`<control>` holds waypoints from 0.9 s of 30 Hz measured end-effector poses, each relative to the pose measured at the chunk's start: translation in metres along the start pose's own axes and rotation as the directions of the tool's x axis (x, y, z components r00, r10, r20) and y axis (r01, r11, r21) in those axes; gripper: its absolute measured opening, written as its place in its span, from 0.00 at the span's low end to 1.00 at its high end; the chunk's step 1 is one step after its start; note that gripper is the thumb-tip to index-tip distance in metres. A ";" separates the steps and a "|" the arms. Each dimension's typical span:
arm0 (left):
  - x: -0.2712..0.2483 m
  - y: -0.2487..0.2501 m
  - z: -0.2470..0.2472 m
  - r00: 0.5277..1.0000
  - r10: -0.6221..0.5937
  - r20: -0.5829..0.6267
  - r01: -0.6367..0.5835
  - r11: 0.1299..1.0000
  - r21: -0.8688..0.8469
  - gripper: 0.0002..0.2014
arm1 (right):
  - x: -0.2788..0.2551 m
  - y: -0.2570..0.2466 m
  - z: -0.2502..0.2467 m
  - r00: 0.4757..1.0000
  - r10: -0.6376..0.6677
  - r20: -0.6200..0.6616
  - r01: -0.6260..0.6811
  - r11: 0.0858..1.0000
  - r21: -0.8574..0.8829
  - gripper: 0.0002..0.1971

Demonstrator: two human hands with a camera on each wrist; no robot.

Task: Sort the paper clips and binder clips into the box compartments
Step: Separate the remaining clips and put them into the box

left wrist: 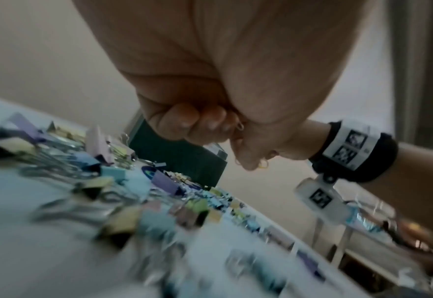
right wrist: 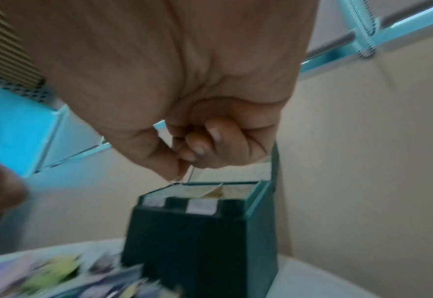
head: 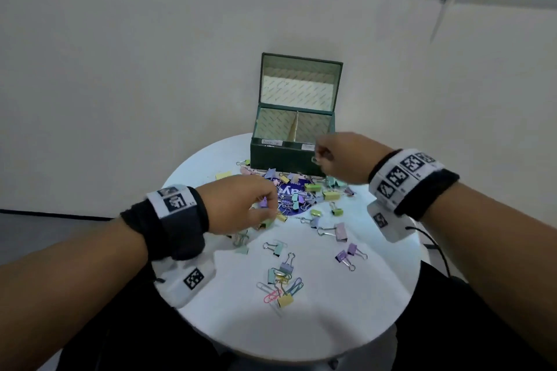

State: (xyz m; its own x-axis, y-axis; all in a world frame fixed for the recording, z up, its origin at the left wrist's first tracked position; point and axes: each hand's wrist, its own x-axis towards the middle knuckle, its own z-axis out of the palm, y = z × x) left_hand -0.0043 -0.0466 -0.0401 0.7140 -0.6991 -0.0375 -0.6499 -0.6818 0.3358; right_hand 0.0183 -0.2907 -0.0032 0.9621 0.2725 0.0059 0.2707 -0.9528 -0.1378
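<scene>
An open green box (head: 283, 159) stands at the back of a round white table (head: 346, 319), split by a divider into two compartments, each with a label on the front rim. My right hand (head: 320, 154) hovers at the box's front right corner, its curled fingers pinching small wire paper clips (head: 315, 159). In the right wrist view that hand (right wrist: 192, 156) sits just above the box (right wrist: 200, 242) rim. My left hand (head: 266, 208) reaches down into the pile and pinches a purple binder clip (head: 263, 201). Its curled fingers (left wrist: 197, 125) show a small wire loop.
Pastel binder clips (head: 330, 194) lie scattered around a purple sticker (head: 291, 190) mid-table. A mixed cluster of paper clips and binder clips (head: 281, 285) lies nearer me. A beige wall rises right behind the box. A black cable (head: 434, 245) hangs off the table's right edge.
</scene>
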 end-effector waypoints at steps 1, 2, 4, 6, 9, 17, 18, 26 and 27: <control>0.007 0.000 -0.007 0.999 -0.030 -0.014 0.030 0.999 -0.040 0.04 | 0.014 0.008 -0.004 0.997 0.051 -0.064 -0.051 0.999 0.007 0.06; 0.014 0.000 -0.015 0.998 -0.057 -0.035 0.054 0.996 -0.070 0.04 | 0.026 0.013 -0.006 0.989 0.097 -0.115 -0.095 0.995 0.019 0.06; 0.033 0.001 -0.031 0.994 -0.087 -0.068 0.081 0.992 -0.093 0.04 | 0.046 0.020 -0.009 0.978 0.150 -0.144 -0.142 0.988 0.063 0.08; 0.055 0.003 -0.046 0.989 -0.120 -0.085 0.112 0.989 -0.096 0.04 | 0.060 0.021 -0.009 0.981 0.161 -0.108 -0.151 0.984 0.098 0.15; 0.092 0.007 -0.061 0.978 -0.150 -0.148 0.149 0.989 -0.017 0.05 | 0.063 0.025 -0.011 0.984 0.162 -0.078 -0.147 0.974 0.172 0.29; 0.179 0.019 -0.052 0.963 -0.222 -0.156 0.233 0.971 0.058 0.08 | 0.016 0.061 -0.004 0.962 0.170 -0.214 -0.094 0.941 0.326 0.20; 0.184 0.019 -0.049 0.964 -0.224 -0.145 0.234 0.971 0.055 0.10 | 0.009 0.064 -0.002 0.966 0.164 -0.200 -0.092 0.942 0.324 0.19; 0.183 0.016 -0.046 0.981 -0.184 -0.065 0.184 0.983 0.003 0.28 | -0.039 0.029 0.030 1.000 -0.007 -0.026 0.011 0.991 0.131 0.11; 0.179 0.015 -0.047 0.981 -0.180 -0.065 0.179 0.984 -0.025 0.30 | -0.040 0.022 0.034 0.999 -0.033 -0.022 0.036 0.992 0.123 0.11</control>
State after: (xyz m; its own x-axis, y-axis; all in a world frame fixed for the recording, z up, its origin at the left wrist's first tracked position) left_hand 0.1263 -0.1717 0.0024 0.8349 -0.5492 -0.0360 -0.5049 -0.7903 0.3472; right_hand -0.0152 -0.3175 -0.0402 0.9531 0.3011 0.0325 0.2990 -0.9187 -0.2581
